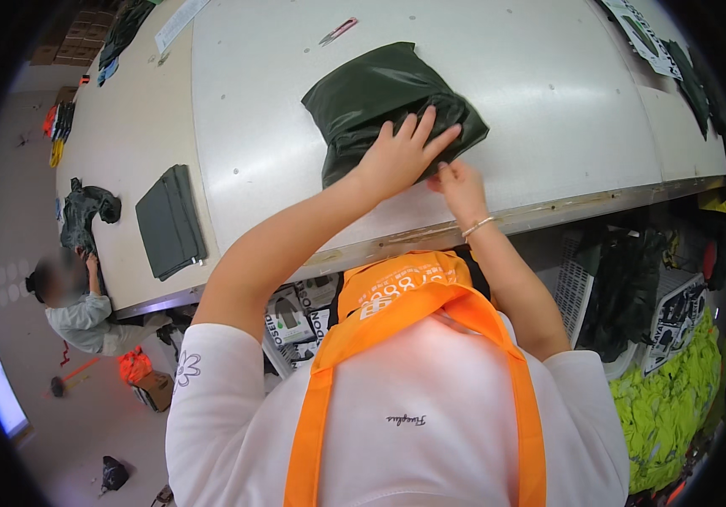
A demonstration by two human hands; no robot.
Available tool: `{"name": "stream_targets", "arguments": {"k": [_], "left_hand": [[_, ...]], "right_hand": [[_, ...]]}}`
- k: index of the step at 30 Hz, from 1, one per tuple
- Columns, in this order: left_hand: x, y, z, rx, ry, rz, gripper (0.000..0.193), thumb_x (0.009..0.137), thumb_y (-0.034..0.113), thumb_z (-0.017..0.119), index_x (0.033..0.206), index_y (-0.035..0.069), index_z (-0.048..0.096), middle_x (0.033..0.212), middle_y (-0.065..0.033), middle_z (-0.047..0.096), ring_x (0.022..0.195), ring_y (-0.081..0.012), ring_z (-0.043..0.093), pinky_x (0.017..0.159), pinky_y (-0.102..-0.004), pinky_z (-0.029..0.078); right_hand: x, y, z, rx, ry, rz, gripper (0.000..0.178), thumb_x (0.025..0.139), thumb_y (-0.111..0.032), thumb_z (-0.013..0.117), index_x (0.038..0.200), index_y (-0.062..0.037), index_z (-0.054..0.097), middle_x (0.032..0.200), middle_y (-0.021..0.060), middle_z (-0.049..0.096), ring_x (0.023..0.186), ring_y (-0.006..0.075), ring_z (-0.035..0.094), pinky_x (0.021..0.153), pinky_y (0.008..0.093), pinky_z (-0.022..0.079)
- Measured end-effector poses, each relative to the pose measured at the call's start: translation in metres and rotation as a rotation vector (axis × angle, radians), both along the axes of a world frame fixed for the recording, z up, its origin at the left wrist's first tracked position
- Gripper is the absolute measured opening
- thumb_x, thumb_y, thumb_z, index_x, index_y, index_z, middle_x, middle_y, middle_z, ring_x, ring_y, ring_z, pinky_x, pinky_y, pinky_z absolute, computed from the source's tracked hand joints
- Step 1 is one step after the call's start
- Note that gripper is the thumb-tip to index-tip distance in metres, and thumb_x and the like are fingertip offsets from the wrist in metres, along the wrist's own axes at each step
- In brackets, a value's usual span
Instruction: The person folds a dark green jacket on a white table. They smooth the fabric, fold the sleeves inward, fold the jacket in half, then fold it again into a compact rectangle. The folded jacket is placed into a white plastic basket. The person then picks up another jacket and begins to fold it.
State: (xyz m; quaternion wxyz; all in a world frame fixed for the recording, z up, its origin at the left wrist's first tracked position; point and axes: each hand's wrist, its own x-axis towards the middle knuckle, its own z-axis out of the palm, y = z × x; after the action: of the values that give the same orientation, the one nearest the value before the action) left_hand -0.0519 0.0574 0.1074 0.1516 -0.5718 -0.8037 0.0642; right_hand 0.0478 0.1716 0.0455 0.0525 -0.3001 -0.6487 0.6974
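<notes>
Orange apron straps run over my white shirt. By the edge of the worktop, my curled right hand perhaps pinches the dark green bundle lying there; its grip is hard to see. Left hand spreads across the bundle, seemingly pinning slick folds. Red snips lie beyond, clear of both.

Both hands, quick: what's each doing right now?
Left hand: open, spread over the dark green bundle.
Right hand: curled at the bundle's near edge; whether it grips cannot be told.
</notes>
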Motion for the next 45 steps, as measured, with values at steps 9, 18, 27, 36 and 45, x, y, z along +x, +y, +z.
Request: {"name": "stream_targets", "arguments": {"k": [9,18,27,36,45], "left_hand": [[-0.033,0.023,0.043,0.069,-0.437,0.078,0.072,0.073,-0.005,0.054,0.14,0.007,0.031,0.142,-0.0153,0.033,0.103,-0.0311,0.053,0.076,-0.0365,0.054],[-0.023,0.032,0.009,-0.155,-0.381,-0.004,0.051,0.08,0.004,0.051,0.13,0.011,0.047,0.147,0.0005,0.031,0.096,-0.0269,0.056,0.067,-0.0339,0.056],[-0.007,0.05,-0.031,-0.166,-0.564,0.082,0.057,0.073,0.002,0.056,0.128,0.018,0.052,0.147,0.0063,0.03,0.104,-0.0321,0.048,0.08,-0.0422,0.051],[-0.026,0.073,-0.051,0.126,-0.788,0.177,0.056,0.074,-0.001,0.054,0.126,0.02,0.053,0.146,0.0067,0.034,0.107,-0.0349,0.046,0.09,-0.0423,0.045],[-0.007,0.091,-0.091,0.124,-0.292,0.293,0.049,0.081,0.006,0.053,0.126,0.024,0.052,0.145,0.0054,0.028,0.109,-0.0279,0.044,0.092,-0.0459,0.04]], "right_hand": [[-0.044,0.02,0.047,1.414,0.007,0.718,0.018,0.078,-0.013,0.059,0.093,-0.0056,0.065,0.093,0.0089,0.063,0.097,0.0252,0.057,0.081,0.0352,0.045],[-0.024,0.094,0.057,1.596,-0.084,0.752,0.018,0.085,-0.028,0.06,0.089,-0.0113,0.064,0.092,0.0021,0.061,0.093,0.0206,0.056,0.075,0.0341,0.043],[-0.01,0.074,0.036,1.245,0.013,1.066,0.017,0.08,-0.01,0.056,0.095,-0.0047,0.061,0.102,0.0083,0.059,0.088,0.03,0.062,0.072,0.0407,0.051],[0.016,-0.006,0.007,0.767,0.213,0.565,0.015,0.08,-0.009,0.061,0.092,-0.0035,0.064,0.102,0.0107,0.057,0.084,0.0322,0.06,0.076,0.0389,0.049],[0.014,0.027,0.025,0.855,0.194,0.718,0.011,0.081,-0.012,0.059,0.079,-0.0034,0.066,0.087,0.009,0.058,0.082,0.028,0.06,0.073,0.0389,0.048]]}}
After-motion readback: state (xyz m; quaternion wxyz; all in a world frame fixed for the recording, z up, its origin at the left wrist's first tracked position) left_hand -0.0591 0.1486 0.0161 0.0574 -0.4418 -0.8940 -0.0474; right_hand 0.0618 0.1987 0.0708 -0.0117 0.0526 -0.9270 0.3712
